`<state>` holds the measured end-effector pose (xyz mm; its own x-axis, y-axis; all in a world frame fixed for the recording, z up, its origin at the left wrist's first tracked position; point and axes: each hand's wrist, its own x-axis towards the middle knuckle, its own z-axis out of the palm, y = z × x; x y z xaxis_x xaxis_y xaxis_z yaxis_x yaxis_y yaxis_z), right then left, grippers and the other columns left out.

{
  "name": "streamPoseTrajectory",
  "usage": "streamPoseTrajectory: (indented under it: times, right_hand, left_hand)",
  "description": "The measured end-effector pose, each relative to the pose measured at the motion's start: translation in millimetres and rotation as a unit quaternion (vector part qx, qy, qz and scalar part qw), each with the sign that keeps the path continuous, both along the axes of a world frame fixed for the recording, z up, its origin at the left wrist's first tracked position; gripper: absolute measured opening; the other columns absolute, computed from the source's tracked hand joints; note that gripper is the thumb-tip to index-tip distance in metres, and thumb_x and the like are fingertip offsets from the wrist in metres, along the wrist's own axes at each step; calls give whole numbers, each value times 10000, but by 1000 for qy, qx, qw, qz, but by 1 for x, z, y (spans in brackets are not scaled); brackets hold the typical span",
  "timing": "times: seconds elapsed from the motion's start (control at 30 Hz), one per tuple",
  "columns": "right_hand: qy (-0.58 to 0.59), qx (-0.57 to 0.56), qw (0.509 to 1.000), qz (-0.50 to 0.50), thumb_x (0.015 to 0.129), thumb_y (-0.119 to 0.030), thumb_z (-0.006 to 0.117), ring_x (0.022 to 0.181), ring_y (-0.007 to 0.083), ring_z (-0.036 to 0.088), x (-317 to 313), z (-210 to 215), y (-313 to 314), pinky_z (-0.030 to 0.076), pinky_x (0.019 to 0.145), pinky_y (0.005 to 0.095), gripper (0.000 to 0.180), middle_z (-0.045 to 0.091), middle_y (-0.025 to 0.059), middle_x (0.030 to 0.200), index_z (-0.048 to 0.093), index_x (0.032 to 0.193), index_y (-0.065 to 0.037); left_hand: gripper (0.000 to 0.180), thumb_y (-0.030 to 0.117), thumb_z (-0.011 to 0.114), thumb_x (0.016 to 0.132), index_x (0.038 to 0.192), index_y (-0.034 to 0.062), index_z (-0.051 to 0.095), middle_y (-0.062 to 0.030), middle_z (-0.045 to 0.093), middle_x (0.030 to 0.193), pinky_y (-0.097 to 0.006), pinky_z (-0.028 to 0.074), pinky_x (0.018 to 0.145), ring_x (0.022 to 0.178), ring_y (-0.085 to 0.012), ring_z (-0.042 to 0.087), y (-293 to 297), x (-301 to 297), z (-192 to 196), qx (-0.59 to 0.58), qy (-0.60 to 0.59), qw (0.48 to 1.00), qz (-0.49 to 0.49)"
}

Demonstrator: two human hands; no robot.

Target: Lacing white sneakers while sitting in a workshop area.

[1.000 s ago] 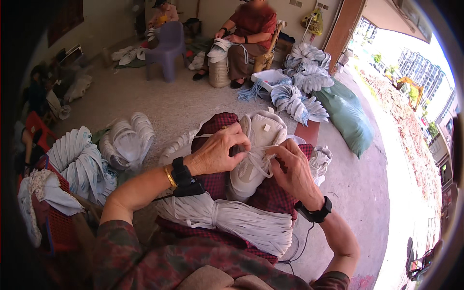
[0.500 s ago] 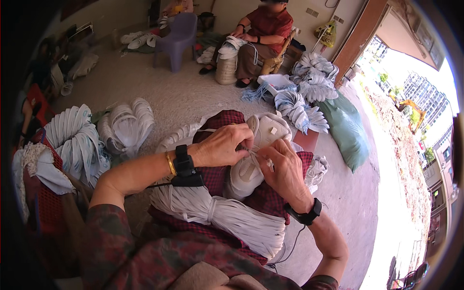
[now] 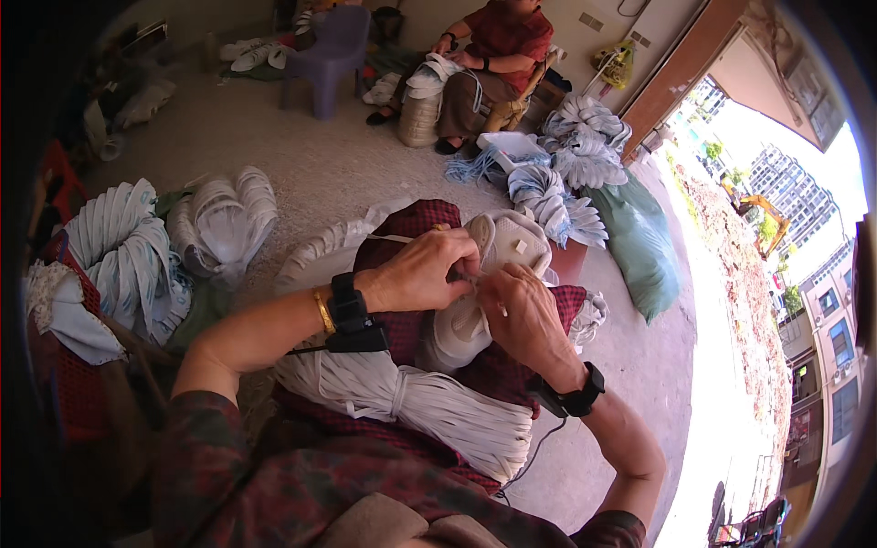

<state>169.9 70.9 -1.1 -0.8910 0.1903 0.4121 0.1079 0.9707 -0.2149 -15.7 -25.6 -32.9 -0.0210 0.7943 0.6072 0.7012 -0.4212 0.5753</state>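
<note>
A cream-white shoe (image 3: 459, 336) lies over my lap on a red-and-black checked cloth (image 3: 402, 340), its toe pointing towards me. My left hand (image 3: 422, 271) is closed in a pinch at the shoe's lacing, with a pale shoelace (image 3: 388, 238) trailing out to its left. Close beside it, my right hand (image 3: 525, 310) pinches at the same lacing; its fingertips are curled and partly hide what they grip. A thick bundle of white laces (image 3: 429, 413), tied round its middle, lies across my lap below the shoe.
Bundles of white shoe uppers (image 3: 119, 247) stand at the left beside a red basket (image 3: 80, 374). Ahead, a seated person (image 3: 512, 41) handles white pieces near a purple chair (image 3: 329, 59). More uppers (image 3: 585, 137), a white tray (image 3: 514, 151) and a green sack (image 3: 635, 247) lie at the right.
My right hand has turned and drawn in closer to my left, its fingers more curled over the lacing. My left hand stays nearly in place. The whole view has shifted slightly.
</note>
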Motion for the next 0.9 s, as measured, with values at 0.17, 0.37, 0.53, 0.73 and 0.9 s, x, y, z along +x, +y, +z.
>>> streamPoseTrajectory:
  times: [0.17, 0.37, 0.53, 0.73, 0.9]
  right_hand:
    - [-6, 85, 995, -58, 840, -116, 676, 926, 338, 615, 1, 22, 3, 519, 717, 453, 132, 601, 142, 917, 624, 925, -28]
    - [21, -74, 991, -109, 774, 4, 674, 973, 339, 605, 26, 26, 7, 509, 735, 450, 203, 580, 131, 964, 619, 957, -66]
    - [-25, 16, 999, -12, 738, 44, 637, 981, 319, 578, 50, 0, -2, 504, 767, 433, 221, 556, 127, 993, 650, 938, -50]
    - [-85, -151, 980, 95, 760, 5, 671, 865, 259, 579, 64, 11, 0, 498, 722, 357, 163, 545, 113, 947, 694, 917, -31]
    - [12, -288, 956, -47, 858, -116, 761, 829, 108, 540, 70, 12, 13, 449, 649, 249, 144, 539, 24, 968, 740, 986, -53]
  left_hand:
    - [214, 29, 791, 719, 838, 15, 614, -92, 626, 810, -375, 500, 744, 786, -247, 633, -1, -2, 0, -7, -11, 1000, -14]
    - [200, 51, 784, 740, 789, 13, 593, -85, 606, 742, -349, 497, 652, 701, -217, 615, 3, 4, 0, -9, -37, 998, 46]
    - [191, 65, 770, 743, 760, 6, 588, -86, 607, 721, -335, 490, 608, 662, -201, 612, 7, 4, 2, -6, -36, 998, 51]
    - [191, 85, 767, 743, 761, 0, 597, -88, 610, 707, -333, 497, 611, 651, -196, 609, 10, 2, 5, -43, -34, 997, 50]
    - [209, 92, 778, 767, 766, 7, 587, -69, 608, 700, -333, 483, 606, 661, -172, 603, 8, 2, 8, -52, -16, 997, 47]
